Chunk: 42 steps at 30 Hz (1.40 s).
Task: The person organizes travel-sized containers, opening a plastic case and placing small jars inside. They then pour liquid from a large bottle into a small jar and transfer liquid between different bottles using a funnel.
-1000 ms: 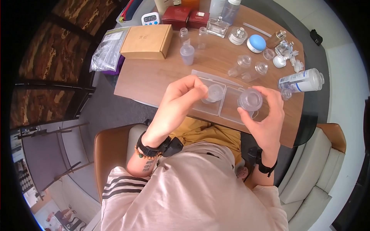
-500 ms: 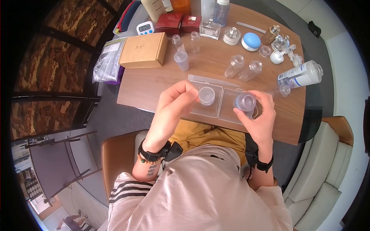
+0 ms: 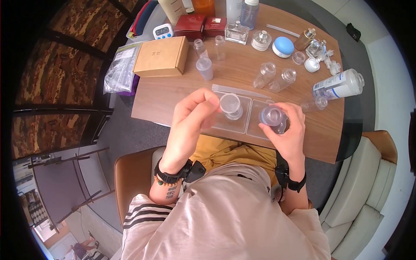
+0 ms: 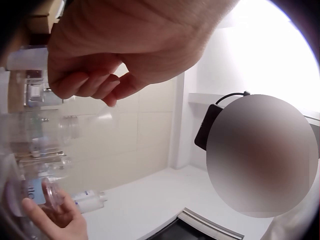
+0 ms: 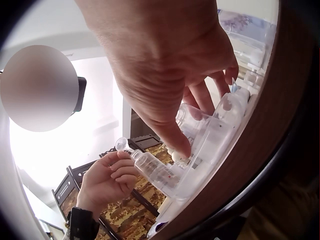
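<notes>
Between thumb and finger, my left hand (image 3: 193, 112) pinches a small clear funnel (image 3: 229, 103). Beneath the funnel stands a clear bottle (image 3: 235, 116) in the left compartment of a clear plastic case (image 3: 248, 118). Seen from the right wrist, the funnel's narrow end is right at the bottle's neck (image 5: 136, 154). My right hand (image 3: 289, 130) grips a clear wide-mouthed bottle with a blue label (image 3: 272, 115), over the right compartment, thumb on the near side and fingers round the far side. A small clear piece (image 3: 282, 125) shows beside that bottle.
Behind the case stand two clear bottles (image 3: 264, 76) and a frosted cup (image 3: 204, 68). A cardboard box (image 3: 160, 57) lies at the left. To the right lies a large labelled bottle (image 3: 338, 85). A blue-lidded jar (image 3: 283, 46) and perfume bottles line the back.
The funnel has shifted up and left from over the bottle, pinched by my left hand, so more of the bottle shows. My right hand's labelled bottle has moved slightly left. The head view has shifted.
</notes>
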Each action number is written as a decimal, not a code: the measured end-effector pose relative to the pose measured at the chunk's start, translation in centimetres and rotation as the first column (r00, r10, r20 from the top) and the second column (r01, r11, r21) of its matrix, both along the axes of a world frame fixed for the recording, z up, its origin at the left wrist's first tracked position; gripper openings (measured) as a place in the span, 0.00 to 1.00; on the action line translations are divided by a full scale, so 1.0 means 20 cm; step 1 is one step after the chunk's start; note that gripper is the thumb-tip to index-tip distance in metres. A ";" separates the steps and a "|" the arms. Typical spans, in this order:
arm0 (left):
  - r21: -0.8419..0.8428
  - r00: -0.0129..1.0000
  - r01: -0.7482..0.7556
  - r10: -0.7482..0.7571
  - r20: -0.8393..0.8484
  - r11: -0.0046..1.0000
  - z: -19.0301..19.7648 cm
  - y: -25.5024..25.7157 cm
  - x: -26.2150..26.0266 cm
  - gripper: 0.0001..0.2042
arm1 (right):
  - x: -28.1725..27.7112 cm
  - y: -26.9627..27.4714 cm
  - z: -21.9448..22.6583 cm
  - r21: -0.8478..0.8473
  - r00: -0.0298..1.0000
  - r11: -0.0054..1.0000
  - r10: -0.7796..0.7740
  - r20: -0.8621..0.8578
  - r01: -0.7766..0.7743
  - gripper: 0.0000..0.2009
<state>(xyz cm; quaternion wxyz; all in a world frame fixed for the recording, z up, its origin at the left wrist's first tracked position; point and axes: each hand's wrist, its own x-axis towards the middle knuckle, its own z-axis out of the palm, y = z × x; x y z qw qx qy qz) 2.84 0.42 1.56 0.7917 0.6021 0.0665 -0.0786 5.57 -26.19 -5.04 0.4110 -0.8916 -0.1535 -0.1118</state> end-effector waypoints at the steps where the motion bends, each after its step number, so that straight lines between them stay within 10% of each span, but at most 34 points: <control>1: -0.049 0.998 -0.054 0.055 0.022 0.997 0.00 0.00 -0.01 0.09 | 0.00 0.00 0.01 -0.010 1.000 1.000 0.002 -0.003 -0.002 0.28; 6: 0.071 0.962 -0.220 0.204 0.178 0.973 0.00 0.05 -0.06 0.08 | -0.06 0.03 0.20 -0.013 0.993 0.998 -0.054 0.105 0.056 0.29; 10: 0.705 0.898 -0.359 0.021 0.439 0.611 -0.12 0.11 -0.10 0.03 | -0.11 0.05 0.34 -0.136 0.951 0.989 0.093 0.293 -0.055 0.29; 15: 0.840 0.914 -0.335 -0.071 0.401 0.426 -0.27 0.10 -0.15 0.03 | -0.05 0.25 0.46 -0.197 0.956 0.964 0.219 0.196 -0.181 0.25; 25: 0.804 0.917 -0.274 -0.109 0.384 0.528 -0.38 0.10 -0.09 0.04 | 0.10 0.42 0.44 -0.472 0.900 0.785 0.435 -0.041 -0.401 0.23; 42: 0.764 0.886 -0.219 -0.205 0.416 0.606 -0.45 0.11 -0.05 0.03 | 0.21 0.40 0.76 -0.584 0.907 0.737 0.421 0.002 -0.340 0.23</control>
